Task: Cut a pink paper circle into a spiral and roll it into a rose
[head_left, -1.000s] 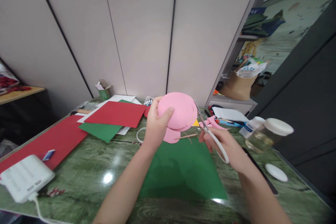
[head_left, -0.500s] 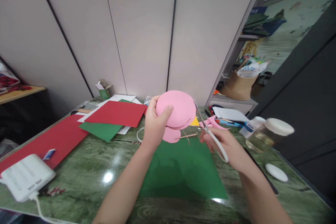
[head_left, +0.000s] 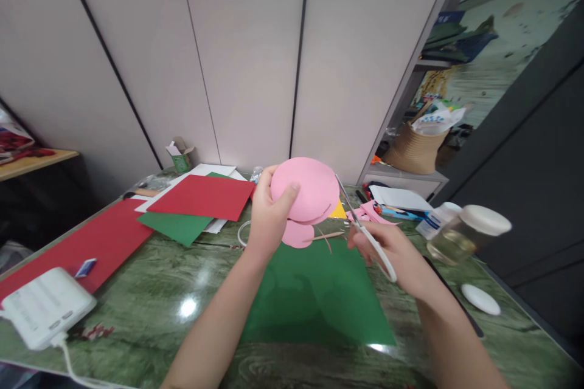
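Note:
My left hand [head_left: 272, 203] grips a round pink paper [head_left: 310, 185], thumb on its face and fingers behind. White-handled scissors [head_left: 375, 249] are held in my right hand [head_left: 381, 246], their blades pointing up at the right edge of the pink disc. A narrow slit or loose sliver shows near the disc's lower right rim. Below it, a smaller pink round piece [head_left: 298, 236] lies by a pencil [head_left: 325, 236] and thin pink strips. Under both hands a green sheet [head_left: 319, 298] lies flat on the marbled table [head_left: 205, 352].
Red sheets [head_left: 205, 194], green and white paper lie at the left, with a white power adapter [head_left: 48, 307] nearer the front. Pink scraps [head_left: 371, 213] sit behind my right hand. A lidded jar [head_left: 468, 234] and a white oval object [head_left: 480, 299] stand at the right.
The pink disc has shifted very slightly left, and the scissor blades with it. Both hands keep their hold.

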`<state>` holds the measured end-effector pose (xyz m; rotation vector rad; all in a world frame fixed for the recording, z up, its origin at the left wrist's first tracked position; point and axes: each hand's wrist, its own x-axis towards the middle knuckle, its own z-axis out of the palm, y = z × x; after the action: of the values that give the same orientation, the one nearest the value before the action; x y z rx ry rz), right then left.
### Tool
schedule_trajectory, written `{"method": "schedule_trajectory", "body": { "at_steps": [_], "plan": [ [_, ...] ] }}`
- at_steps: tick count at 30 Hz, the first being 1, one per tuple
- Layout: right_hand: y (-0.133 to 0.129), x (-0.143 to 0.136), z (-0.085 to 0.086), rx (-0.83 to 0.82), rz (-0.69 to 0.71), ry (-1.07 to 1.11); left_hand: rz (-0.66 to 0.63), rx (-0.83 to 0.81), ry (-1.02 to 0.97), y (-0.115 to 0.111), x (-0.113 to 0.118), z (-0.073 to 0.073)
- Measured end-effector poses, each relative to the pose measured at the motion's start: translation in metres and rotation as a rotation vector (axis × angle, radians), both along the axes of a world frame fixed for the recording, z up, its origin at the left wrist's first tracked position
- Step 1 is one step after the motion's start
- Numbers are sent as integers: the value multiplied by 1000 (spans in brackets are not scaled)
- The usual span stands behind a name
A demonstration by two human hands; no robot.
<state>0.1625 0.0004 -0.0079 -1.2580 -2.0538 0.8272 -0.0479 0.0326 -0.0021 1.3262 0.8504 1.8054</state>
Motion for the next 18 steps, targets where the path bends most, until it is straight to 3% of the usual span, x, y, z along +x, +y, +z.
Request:
{"method": "schedule_trajectory", "body": {
  "at_steps": [18],
  "plan": [
    [-3, -1, 3, 45, 2, -29, 12, 0, 12, 2, -1, 0]
  ]
}}
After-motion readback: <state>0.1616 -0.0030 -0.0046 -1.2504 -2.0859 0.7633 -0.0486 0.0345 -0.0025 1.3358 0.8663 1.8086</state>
